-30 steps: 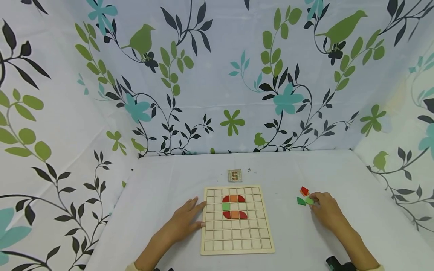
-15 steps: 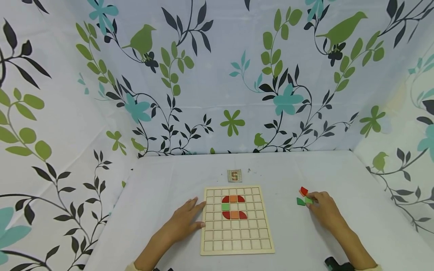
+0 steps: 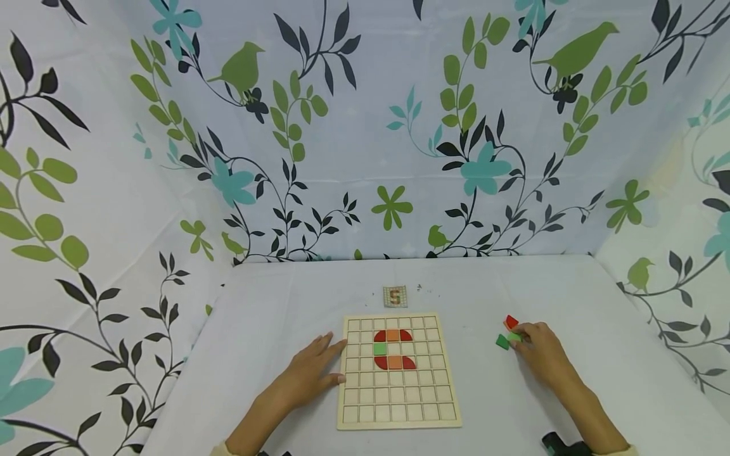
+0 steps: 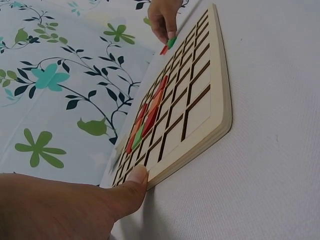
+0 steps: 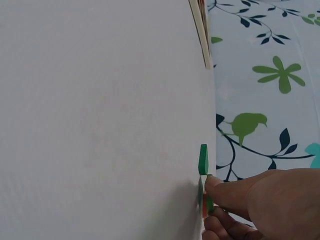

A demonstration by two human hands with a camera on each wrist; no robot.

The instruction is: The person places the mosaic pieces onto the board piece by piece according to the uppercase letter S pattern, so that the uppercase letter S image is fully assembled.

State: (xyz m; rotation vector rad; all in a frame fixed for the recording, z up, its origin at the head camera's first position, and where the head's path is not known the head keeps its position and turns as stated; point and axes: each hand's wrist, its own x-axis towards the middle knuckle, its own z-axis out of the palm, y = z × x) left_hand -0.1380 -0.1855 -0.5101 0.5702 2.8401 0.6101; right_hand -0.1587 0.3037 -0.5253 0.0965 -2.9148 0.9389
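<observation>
Evidently the right hand (image 3: 540, 349) has a flat light-green tile (image 3: 514, 337) closely pinched; I'd clear the angular dark-green tile (image 3: 502, 342) beside those fingertips. Well left, the left hand (image 3: 310, 372), fingers spread, touches the pale wooden gridded board (image 3: 399, 425).

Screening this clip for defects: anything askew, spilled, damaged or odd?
Small dark specks on the white cloth, right of the patterned card: they break an otherwise plain surface; dirt or print, can't tell. Nothing else stands out; tiles on the board sit within cells.
</observation>
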